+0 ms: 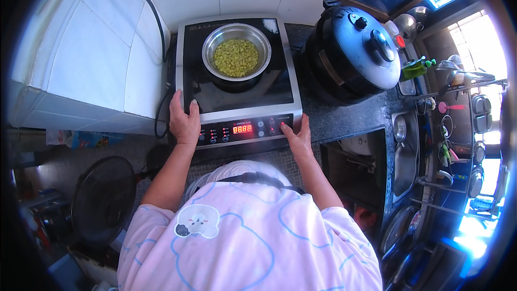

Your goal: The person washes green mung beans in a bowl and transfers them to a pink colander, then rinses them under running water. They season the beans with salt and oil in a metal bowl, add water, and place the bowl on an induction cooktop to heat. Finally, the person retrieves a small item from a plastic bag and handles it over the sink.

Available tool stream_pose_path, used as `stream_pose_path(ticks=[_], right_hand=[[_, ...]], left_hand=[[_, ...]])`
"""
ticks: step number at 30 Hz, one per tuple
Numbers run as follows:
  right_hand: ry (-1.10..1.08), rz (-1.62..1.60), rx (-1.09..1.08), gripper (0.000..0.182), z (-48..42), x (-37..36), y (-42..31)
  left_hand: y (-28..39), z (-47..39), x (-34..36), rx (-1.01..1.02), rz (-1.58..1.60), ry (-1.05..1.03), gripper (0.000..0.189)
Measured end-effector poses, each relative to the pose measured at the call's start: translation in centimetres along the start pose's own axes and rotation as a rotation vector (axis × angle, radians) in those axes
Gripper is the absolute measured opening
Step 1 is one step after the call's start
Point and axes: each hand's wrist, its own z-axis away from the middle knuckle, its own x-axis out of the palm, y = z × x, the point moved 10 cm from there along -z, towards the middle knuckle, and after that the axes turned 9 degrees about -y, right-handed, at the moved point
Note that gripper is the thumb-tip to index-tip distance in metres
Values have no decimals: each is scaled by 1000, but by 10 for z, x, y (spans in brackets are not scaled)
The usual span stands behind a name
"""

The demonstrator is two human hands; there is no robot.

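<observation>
A portable induction cooker (pixel 238 103) with a black glass top and silver frame stands before me on the counter. My left hand (pixel 185 123) grips its front left corner, fingers along the side and thumb over the top edge. At the front right corner is my right hand (pixel 298 135), its fingers against the side and its thumb at the control panel (pixel 214 132), beside a lit red light. The red digital display (pixel 242 129) is lit. On the glass stands a round stainless steel bowl (pixel 264 54) holding yellow-green beans (pixel 236 57).
To the right stands a large black pressure cooker (pixel 355 48) with a silver lid. Beyond it are a steel sink (pixel 405 165) and a dish rack (pixel 456 89). A white tiled wall ledge (pixel 93 48) borders the left side. A dark wok (pixel 104 198) is lower left.
</observation>
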Motion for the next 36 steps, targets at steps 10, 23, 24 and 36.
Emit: stream_pose_path(ticks=[10,23,24,36], right_hand=[[-16,207,95,71,3,-5,-19],[-370,1029,-843,57,77,104,-121],[-422,1055,-868,55,80,116,-124],[-483,1200,-931,53,92,157,-118]], left_hand=[[-5,1,-2,-72,63,-10,48],[-5,2,-2,7,87,17,46],[-5,2,-3,8,82,20,46],[0,6,-6,72,57,52,44]])
